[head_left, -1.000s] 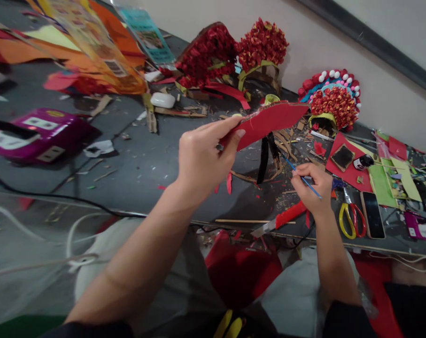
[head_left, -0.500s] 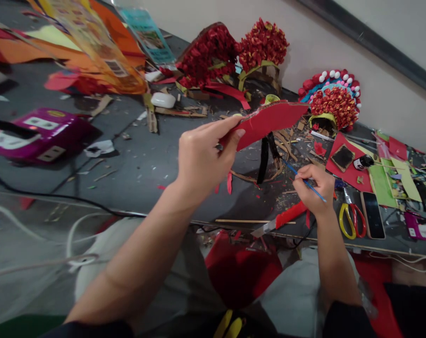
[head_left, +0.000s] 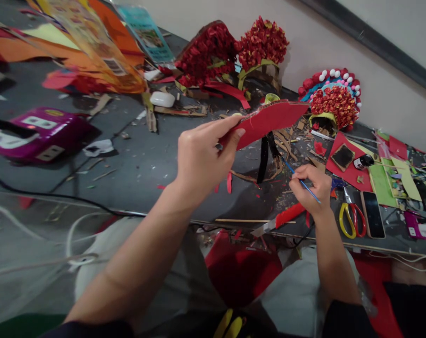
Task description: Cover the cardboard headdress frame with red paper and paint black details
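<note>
My left hand (head_left: 207,152) pinches the near end of a red cardboard piece (head_left: 272,121), held tilted above the table. Its far side is turned away from me. Black strips (head_left: 264,157) hang below the piece, one of them brown at its lower end. Between the fingertips of my right hand (head_left: 312,185) is a thin blue paintbrush (head_left: 304,185), its tip pointing up and left beside the black strips. Under that hand lies a red-handled cutter knife (head_left: 281,220) at the table's front edge.
Scissors (head_left: 352,218) and a phone (head_left: 373,215) lie at the right. A small black bottle (head_left: 363,162) stands on red paper. Red flowered headpieces (head_left: 264,42) line the wall. A purple power strip (head_left: 40,134) sits left, its cable (head_left: 58,193) running along the edge.
My right hand with the paintbrush has shifted slightly to the left. My left hand and the red piece stay almost where they were.
</note>
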Demonstrator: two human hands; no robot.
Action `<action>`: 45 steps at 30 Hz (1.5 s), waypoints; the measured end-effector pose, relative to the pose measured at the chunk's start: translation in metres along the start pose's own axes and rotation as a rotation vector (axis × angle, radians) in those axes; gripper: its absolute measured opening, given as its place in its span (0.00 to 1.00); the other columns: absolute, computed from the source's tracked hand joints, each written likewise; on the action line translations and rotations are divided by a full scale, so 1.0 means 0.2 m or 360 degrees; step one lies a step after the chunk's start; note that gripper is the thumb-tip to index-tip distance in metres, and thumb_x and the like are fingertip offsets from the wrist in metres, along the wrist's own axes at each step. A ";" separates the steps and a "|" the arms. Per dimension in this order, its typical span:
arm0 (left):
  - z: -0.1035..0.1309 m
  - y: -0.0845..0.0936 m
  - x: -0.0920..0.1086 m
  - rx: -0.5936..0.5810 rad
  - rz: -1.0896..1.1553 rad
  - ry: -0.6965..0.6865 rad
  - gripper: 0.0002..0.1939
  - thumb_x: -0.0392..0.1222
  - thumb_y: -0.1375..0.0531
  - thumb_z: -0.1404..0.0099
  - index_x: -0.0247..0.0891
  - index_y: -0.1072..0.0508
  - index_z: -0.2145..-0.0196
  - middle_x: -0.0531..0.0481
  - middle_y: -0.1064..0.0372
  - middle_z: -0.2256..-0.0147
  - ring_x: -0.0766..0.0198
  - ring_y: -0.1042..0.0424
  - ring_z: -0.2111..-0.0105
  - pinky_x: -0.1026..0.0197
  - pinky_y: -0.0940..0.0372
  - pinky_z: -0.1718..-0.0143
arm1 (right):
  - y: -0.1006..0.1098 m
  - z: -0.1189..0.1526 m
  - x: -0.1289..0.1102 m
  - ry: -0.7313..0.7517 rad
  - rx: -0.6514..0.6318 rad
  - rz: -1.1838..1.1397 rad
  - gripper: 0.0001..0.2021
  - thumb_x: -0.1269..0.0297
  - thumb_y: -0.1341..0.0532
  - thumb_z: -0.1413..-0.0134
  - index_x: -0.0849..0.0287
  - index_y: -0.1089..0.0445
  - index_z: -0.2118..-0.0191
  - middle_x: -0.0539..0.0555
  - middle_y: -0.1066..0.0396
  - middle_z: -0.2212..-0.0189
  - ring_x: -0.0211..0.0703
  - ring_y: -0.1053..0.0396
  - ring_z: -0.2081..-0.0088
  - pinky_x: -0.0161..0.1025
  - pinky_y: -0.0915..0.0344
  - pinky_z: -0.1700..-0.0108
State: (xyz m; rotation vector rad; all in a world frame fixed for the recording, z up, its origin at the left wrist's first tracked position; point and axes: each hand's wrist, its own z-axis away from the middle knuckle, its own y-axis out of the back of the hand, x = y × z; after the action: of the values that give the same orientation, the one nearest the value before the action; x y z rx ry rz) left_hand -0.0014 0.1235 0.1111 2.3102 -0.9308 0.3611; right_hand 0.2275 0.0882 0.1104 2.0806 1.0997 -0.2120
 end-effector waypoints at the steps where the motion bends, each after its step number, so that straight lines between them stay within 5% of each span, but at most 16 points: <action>1: 0.00 0.00 0.00 0.0001 -0.0006 -0.0005 0.13 0.41 0.43 0.29 0.34 0.22 0.53 0.48 0.22 0.60 0.66 0.22 0.63 0.70 0.31 0.62 | 0.00 0.00 0.00 0.0004 -0.0013 0.0017 0.08 0.74 0.42 0.54 0.55 0.39 0.78 0.46 0.29 0.78 0.36 0.31 0.76 0.34 0.33 0.71; 45: 0.00 0.00 0.00 0.0040 0.0021 -0.0037 0.13 0.40 0.43 0.29 0.34 0.22 0.54 0.48 0.21 0.61 0.66 0.22 0.65 0.69 0.31 0.63 | 0.02 0.00 0.00 0.0068 -0.0109 0.0116 0.09 0.75 0.43 0.56 0.54 0.41 0.78 0.46 0.32 0.80 0.37 0.33 0.76 0.35 0.35 0.71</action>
State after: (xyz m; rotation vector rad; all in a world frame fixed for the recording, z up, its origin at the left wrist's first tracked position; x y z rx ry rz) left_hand -0.0011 0.1237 0.1115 2.3367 -0.9584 0.3545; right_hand 0.2306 0.0870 0.1115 2.0687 1.0397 -0.0931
